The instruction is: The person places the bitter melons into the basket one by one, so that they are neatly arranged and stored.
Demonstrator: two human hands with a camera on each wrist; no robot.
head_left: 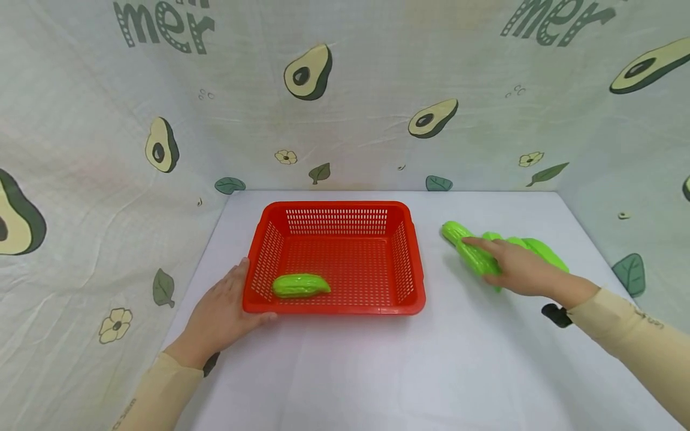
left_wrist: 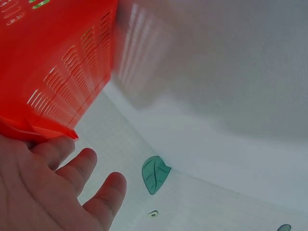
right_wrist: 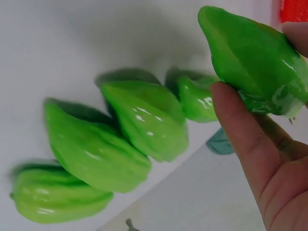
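My right hand (head_left: 520, 266) pinches a shiny, ribbed green pepper (right_wrist: 255, 60) between thumb and fingers, its tapered tip pointing away from the palm. Several more green peppers (right_wrist: 98, 154) lie in a row on the white table beside that hand, partly hidden by it in the head view. On the left stands a red plastic basket (head_left: 334, 309) with slotted walls. One green pepper (head_left: 300, 286) lies inside it, toward the front left. My left hand (head_left: 221, 311) rests against the basket's front left corner, fingers extended along the side and thumb along the front rim.
The white table (head_left: 345, 377) meets a cloth backdrop (head_left: 366, 137) printed with avocados, leaves and flowers along its back and sides. The row of peppers sits near the table's right edge, with a strip of bare table between it and the basket.
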